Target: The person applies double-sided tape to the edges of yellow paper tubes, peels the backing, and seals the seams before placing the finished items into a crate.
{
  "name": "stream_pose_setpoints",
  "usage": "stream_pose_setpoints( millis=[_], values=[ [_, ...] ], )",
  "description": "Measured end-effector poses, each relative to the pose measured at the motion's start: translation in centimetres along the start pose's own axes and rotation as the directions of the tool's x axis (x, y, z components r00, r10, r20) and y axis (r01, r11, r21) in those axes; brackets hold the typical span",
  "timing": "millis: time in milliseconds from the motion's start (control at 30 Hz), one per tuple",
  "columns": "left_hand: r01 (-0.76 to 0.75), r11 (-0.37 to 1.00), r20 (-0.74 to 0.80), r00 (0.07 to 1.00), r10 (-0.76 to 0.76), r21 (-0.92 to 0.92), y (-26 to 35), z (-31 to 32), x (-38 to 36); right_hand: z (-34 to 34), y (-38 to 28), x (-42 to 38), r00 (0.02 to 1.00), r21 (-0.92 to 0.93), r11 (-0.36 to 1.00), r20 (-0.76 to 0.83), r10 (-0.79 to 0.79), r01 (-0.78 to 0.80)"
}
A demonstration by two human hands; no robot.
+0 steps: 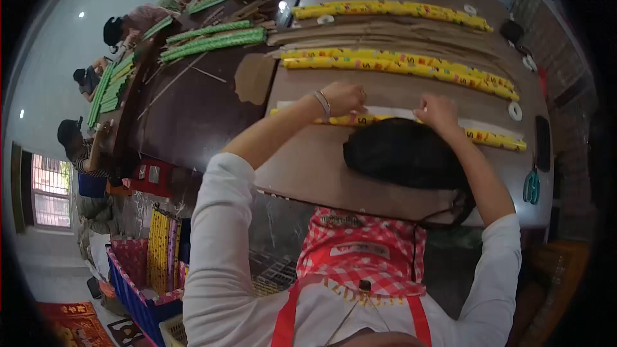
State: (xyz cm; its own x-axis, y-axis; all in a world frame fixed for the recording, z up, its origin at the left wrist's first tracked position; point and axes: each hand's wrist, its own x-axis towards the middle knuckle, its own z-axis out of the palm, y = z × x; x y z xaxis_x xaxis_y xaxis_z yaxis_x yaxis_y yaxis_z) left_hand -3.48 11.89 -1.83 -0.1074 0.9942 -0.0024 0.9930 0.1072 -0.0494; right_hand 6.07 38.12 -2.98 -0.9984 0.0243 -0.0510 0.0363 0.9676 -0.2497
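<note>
A partly rolled yellow patterned paper roll point(495, 139) lies across the table, its white underside showing along the far edge. My left hand point(345, 99), with a band at the wrist, rests on this roll left of its middle, fingers curled onto the paper. My right hand point(438, 112) is farther right on the same roll, fingers bent and pressed against the white edge. Nearer to my body, a black cap-like item point(402, 154) covers part of the roll from view. Beyond my hands lie more yellow rolls point(398, 65).
Brown paper strips point(385, 35) and further yellow rolls point(392, 9) lie farther back. Tape rolls point(515, 111), teal scissors point(531, 186) and a dark case point(543, 138) are at right. Green rolls point(212, 45) and co-workers point(138, 22) are at left; a blue bin point(138, 295) stands below.
</note>
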Motion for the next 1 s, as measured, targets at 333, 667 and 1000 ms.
stream_pose_setpoints(
  millis=[333,667,1000],
  values=[
    [-0.035,0.998,-0.020,0.999,0.034,-0.044,-0.4,0.0,3.0,0.4,0.1,-0.4,0.999,0.016,1.000,-0.052,-0.014,0.015],
    [-0.163,0.963,-0.118,0.983,0.140,-0.217,0.0,1.4,7.1,0.1,-0.3,-0.7,0.998,-0.015,1.000,-0.067,-0.014,0.013],
    [-0.307,0.929,-0.174,0.946,0.274,-0.207,-1.2,1.8,6.7,-1.0,1.0,-0.7,0.997,-0.031,0.997,0.005,-0.073,0.073]
  ],
)
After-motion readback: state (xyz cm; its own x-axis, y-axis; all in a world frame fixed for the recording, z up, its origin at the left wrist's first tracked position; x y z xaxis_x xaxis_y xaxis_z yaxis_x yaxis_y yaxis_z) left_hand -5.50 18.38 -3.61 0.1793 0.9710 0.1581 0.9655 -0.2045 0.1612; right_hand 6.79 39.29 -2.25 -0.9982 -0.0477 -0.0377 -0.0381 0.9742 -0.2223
